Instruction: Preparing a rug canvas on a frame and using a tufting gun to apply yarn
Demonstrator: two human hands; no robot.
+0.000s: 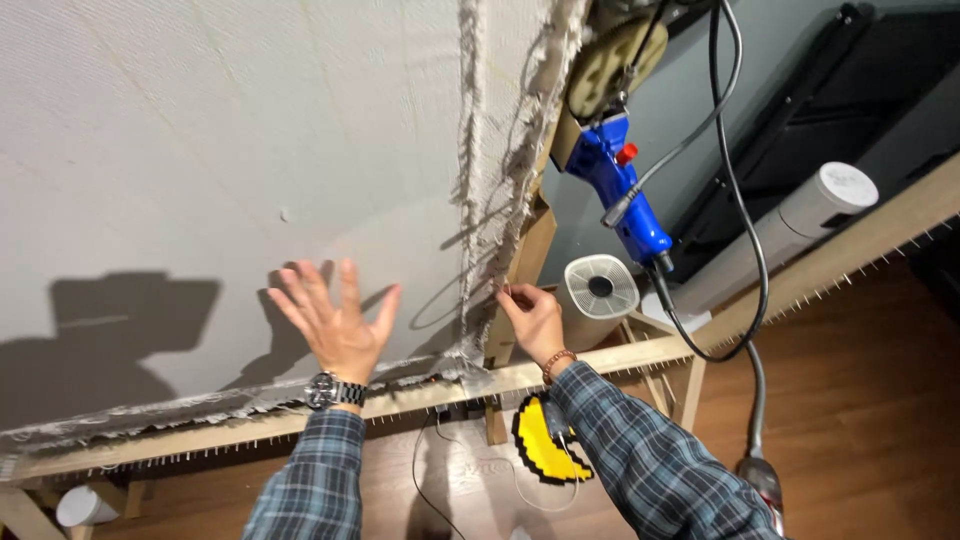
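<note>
A large pale grey cloth (220, 150) is stretched on a wooden frame (590, 358) studded with small nails. My left hand (335, 320), fingers spread, presses flat on the cloth near its lower edge; a wristwatch (330, 390) is on that wrist. My right hand (532, 315) pinches the frayed side edge of the cloth (480, 260) beside the upright frame post. A bead bracelet (558, 362) circles that wrist. Both sleeves are blue-grey plaid.
A blue hand-held power tool (620, 185) with a red button hangs by the frame's side, black cables (740, 200) looping down from it. Behind stand a white fan-like device (600, 285) and a white cylinder (800, 220). A yellow-and-black rug piece (545, 450) lies on the wooden floor.
</note>
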